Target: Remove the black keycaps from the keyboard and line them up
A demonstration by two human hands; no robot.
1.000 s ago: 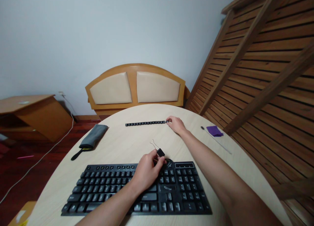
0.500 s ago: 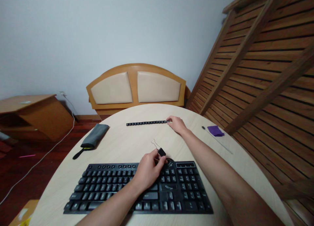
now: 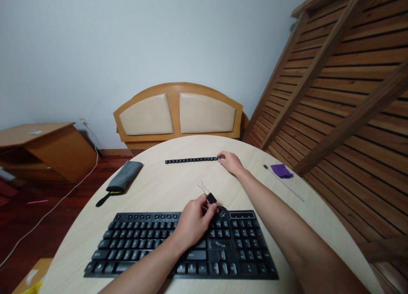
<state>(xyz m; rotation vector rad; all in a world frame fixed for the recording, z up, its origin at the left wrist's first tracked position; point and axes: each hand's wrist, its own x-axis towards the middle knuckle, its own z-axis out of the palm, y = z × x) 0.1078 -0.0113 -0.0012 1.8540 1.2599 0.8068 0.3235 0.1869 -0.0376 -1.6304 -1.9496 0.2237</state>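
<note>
My left hand [image 3: 195, 221] is closed on a keycap puller [image 3: 211, 198], its black handle between thumb and fingers and its two thin wires pointing away from me. That hand is over the upper middle of a black keyboard [image 3: 140, 230] and hides some of its keys. Farther off, a straight row of small black keycaps [image 3: 191, 160] lies across the table. At the row's right end, my right hand [image 3: 230, 162] pinches the last keycap, which the fingertips partly cover.
The round pale table [image 3: 153, 187] holds a grey pouch [image 3: 125, 178] with a black strap on the left. On the right lie a purple cloth [image 3: 281, 171] and a thin rod-like brush [image 3: 283, 182]. A padded headboard [image 3: 178, 111] stands behind, with wooden slats [image 3: 344, 94] at right.
The whole view has shifted very slightly. Both hands keep their places, the left on the keycap puller and the right at the end of the keycap row.
</note>
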